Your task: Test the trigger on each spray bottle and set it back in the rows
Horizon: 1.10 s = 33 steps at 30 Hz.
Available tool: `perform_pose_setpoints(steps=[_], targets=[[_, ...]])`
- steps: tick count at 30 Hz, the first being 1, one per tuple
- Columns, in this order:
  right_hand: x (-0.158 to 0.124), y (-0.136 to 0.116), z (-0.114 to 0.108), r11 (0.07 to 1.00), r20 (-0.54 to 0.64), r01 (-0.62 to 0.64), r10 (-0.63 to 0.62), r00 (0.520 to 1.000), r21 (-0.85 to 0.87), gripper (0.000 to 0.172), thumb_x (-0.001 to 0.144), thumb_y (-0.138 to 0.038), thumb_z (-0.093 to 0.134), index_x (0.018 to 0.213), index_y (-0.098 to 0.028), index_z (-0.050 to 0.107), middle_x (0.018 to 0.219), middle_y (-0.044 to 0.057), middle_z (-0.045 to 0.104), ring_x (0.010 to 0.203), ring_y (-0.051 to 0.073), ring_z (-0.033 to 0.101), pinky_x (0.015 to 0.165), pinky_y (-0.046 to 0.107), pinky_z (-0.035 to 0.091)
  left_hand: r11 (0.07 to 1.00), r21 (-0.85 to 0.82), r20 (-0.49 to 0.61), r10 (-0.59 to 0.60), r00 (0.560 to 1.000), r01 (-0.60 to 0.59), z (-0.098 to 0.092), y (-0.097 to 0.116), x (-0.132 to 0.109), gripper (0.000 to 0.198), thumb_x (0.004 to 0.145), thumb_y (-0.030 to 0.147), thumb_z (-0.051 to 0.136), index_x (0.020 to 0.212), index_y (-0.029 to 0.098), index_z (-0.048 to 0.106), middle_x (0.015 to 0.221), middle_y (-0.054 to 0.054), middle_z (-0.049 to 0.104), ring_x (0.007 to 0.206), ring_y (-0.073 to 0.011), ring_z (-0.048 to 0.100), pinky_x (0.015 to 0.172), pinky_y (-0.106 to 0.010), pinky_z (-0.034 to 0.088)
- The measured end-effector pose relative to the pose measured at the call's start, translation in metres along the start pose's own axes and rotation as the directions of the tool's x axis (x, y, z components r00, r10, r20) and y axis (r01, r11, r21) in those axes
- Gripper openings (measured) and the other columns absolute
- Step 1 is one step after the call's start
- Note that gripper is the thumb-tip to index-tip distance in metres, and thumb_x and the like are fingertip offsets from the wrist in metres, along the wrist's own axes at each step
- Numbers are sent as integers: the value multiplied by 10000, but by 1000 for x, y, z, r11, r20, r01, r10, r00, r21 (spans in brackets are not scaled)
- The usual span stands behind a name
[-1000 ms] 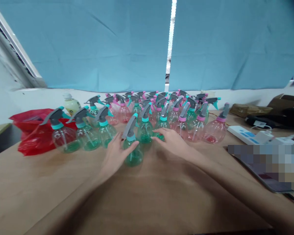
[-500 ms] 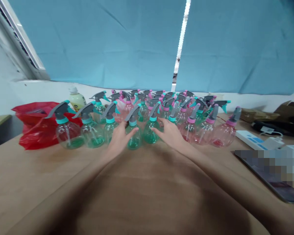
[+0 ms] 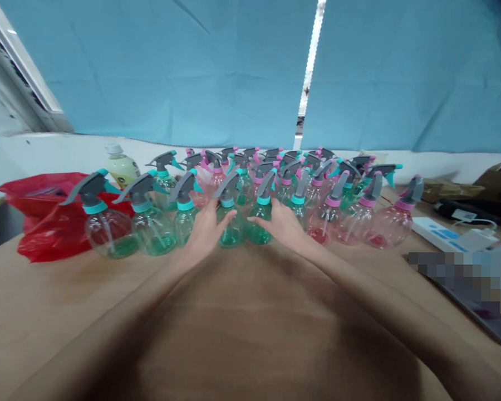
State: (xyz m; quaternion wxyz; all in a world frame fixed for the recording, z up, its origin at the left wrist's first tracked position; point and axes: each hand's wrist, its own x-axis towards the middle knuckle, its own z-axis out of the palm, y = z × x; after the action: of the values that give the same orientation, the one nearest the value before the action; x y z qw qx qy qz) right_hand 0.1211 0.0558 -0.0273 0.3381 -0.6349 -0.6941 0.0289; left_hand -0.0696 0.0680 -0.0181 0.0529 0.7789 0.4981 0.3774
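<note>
Left hand (image 3: 205,227) on green spray bottle (image 3: 229,223), right hand (image 3: 281,225) beside — wooden table (image 3: 242,328).

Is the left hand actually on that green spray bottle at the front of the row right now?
Touching. The head view shows the left hand against the green spray bottle, its thumb laid across the bottle's body with no gap.

- You're at a packing or assembly workbench: dozens of identical spray bottles (image 3: 271,184) crowd twelve o'clock.
- Power strip (image 3: 440,234) at two o'clock, blue curtain (image 3: 171,72) behind.

pixelated patch (image 3: 463,273) hides item | rear spray bottles (image 3: 284,159) overlap, uncountable
</note>
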Motion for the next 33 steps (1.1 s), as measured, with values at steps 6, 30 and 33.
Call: perform_pose_setpoints(steps=[6, 30, 33], targets=[[1, -1, 1, 1000, 9, 0, 0, 1000, -8, 527, 792, -462, 624, 1122, -65, 518, 1019, 214, 645, 945, 357, 634, 754, 459, 508, 999, -20, -43, 31, 999, -32, -8, 17, -29, 504, 903, 417, 476, 1336, 177, 379, 1379, -160, 473, 1274, -287, 459, 1035, -463, 385], [-2, -8, 6, 1000, 1, 8, -8, 1000, -16, 612, 819, -450, 611, 1228, -18, 466, 1076, 234, 631, 1015, 365, 613, 785, 451, 511, 1000, 7, 66, 11, 998, -11, -9, 13, -45, 659, 879, 353, 477, 1452, 182, 199, 1464, -181, 343, 1323, -329, 375, 1031, -533, 366], [-4, -8, 4, 1000, 4, 7, -7, 1000, -17, 637, 811, -456, 615, 1243, -16, 455, 1076, 233, 630, 1011, 369, 613, 778, 458, 512, 1000, -20, 79, -14, 997, 16, -8, 9, -48, 648, 878, 370, 478, 1444, 202, 209, 1474, -180, 331, 1281, -346, 433, 991, -541, 408]])
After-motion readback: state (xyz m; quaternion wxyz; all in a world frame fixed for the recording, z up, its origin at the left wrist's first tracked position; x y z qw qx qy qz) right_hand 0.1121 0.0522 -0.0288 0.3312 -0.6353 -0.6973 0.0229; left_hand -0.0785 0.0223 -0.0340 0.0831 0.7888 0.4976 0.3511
